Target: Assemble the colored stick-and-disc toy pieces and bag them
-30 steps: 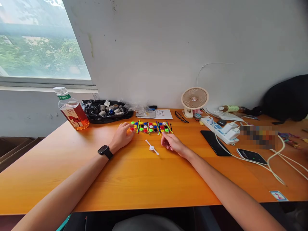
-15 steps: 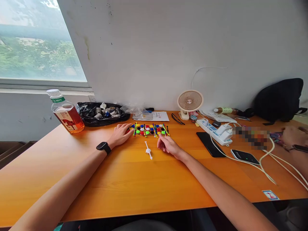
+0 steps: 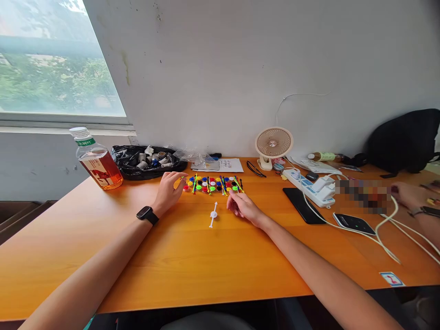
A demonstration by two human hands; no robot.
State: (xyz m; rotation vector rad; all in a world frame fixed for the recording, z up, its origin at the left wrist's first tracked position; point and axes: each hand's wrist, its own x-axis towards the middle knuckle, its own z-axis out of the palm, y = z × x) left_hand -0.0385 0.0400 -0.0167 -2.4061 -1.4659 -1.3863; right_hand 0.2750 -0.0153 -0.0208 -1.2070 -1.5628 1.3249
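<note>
My left hand (image 3: 167, 191) rests at the left end of the coloured pieces, thumb and fingers apart, with nothing visible in its grip. Rows of small spinner bases and arrows (image 3: 212, 184) in red, blue, yellow, green, black and white lie on the table. In front of them sits a white arrow spinner (image 3: 213, 214), its arrowhead pointing away from me. To the spinner's right is my right hand (image 3: 243, 208), fingers loosely bent and apart, not touching the spinner. No object shows in that hand, though its palm is hidden.
A drink bottle (image 3: 99, 167) and a black plastic bag (image 3: 134, 172) stand at the left. Behind are papers (image 3: 231, 165), glasses (image 3: 256, 169) and a small fan (image 3: 274, 143). Rightward lie a power strip (image 3: 309, 190), a black tablet-like slab (image 3: 302, 206), a phone (image 3: 354, 223), cables and another person's hand (image 3: 409, 197).
The white spinner's arrow has turned from pointing toward me to pointing away. My left hand has drawn back slightly leftward from the coloured pieces. My right hand has barely moved.
</note>
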